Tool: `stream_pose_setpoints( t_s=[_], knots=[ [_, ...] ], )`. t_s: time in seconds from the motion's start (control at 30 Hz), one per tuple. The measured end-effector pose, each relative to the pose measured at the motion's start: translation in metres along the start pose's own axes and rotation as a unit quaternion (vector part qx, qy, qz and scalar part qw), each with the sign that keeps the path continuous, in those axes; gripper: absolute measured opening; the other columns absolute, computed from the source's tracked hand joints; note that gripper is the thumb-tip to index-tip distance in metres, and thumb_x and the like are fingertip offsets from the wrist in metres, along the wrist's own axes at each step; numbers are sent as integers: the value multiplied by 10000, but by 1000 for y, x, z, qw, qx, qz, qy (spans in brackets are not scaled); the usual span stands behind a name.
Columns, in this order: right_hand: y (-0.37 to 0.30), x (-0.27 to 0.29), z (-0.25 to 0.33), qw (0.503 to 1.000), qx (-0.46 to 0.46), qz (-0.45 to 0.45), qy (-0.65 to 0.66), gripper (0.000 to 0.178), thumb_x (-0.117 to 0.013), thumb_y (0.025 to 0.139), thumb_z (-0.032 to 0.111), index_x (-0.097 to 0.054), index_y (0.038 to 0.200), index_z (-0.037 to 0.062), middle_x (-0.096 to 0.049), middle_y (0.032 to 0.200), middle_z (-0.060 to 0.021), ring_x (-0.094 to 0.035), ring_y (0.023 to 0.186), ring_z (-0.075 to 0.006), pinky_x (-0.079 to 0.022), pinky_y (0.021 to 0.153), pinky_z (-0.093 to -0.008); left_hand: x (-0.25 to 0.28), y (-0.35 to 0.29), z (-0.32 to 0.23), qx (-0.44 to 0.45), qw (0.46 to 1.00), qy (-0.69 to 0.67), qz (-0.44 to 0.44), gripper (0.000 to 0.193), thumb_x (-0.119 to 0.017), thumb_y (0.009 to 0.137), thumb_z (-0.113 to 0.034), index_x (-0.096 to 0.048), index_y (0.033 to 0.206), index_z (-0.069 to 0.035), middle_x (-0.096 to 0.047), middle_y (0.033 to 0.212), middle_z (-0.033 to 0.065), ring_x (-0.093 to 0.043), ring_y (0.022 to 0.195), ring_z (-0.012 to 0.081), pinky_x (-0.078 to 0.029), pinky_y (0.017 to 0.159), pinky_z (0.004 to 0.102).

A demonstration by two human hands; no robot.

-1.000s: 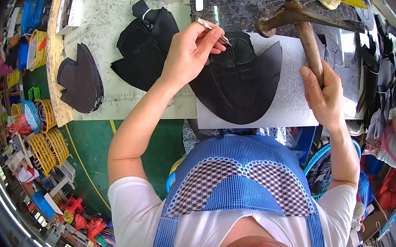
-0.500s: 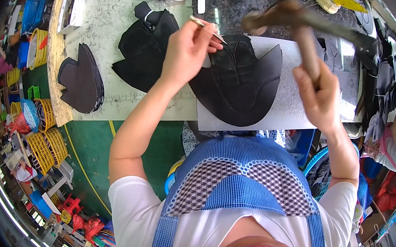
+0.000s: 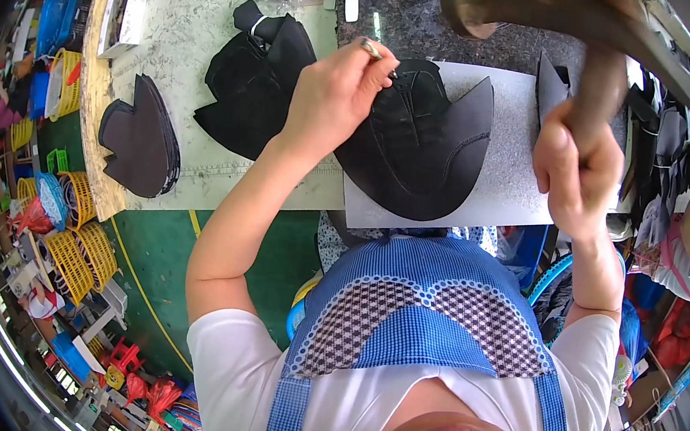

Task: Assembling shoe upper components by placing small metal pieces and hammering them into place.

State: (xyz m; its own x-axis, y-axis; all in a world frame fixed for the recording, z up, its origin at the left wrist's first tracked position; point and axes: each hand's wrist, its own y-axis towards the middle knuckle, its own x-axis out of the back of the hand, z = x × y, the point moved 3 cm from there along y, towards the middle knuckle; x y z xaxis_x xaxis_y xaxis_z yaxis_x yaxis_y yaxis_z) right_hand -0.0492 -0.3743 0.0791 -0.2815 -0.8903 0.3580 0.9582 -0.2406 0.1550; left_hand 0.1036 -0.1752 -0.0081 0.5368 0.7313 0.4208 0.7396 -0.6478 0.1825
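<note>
My left hand (image 3: 337,95) pinches a thin metal punch (image 3: 371,48), its lower end partly hidden by my fingers, near the top edge of a black shoe upper (image 3: 436,162). The upper lies spread out, with a stitched curve on its right side. My right hand (image 3: 580,170) is closed round the handle of a hammer (image 3: 600,87). The hammer's long, worn head is raised above the table at the upper right, clear of the punch. Left of my left hand, a bundle of black shoe uppers (image 3: 250,77) is tied with a pale band.
Under the upper are a pale board (image 3: 505,195) and a dark speckled slab (image 3: 408,31). A stack of dark cut pieces (image 3: 142,145) and a white box (image 3: 126,12) stand at the left. Black pieces hang at the right, with another person (image 3: 689,255) beyond.
My right hand has shifted right and lifted the hammer higher, nearer the camera. My left hand has moved slightly, and the punch is tipped differently. The upper stays in place.
</note>
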Motion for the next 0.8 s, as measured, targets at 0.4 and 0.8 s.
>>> stream_pose_setpoints(
  t_s=[0.4, 0.8],
  knots=[
    [3, -7, -24, 986, -158, 27, -48, 270, -612, 952, 268, -567, 963, 2, -452, 627, 2, -419, 574, -61, -339, 487, -260, -2, 5, 12, 92, 985, -145, -21, 251, -573, 973, -211, -599, 960, 39, -677, 770, 80, -680, 706, 127, -536, 635, 243],
    [-3, -2, -4, 998, -43, -5, -39, 222, -628, 935, 214, -559, 909, 4, -508, 629, -3, -460, 579, -60, -345, 483, -258, -6, 5, -6, -71, 990, 121, -28, 185, -618, 927, -223, -610, 908, -39, -647, 701, 58, -667, 627, 183, -518, 536, 274]
  ],
)
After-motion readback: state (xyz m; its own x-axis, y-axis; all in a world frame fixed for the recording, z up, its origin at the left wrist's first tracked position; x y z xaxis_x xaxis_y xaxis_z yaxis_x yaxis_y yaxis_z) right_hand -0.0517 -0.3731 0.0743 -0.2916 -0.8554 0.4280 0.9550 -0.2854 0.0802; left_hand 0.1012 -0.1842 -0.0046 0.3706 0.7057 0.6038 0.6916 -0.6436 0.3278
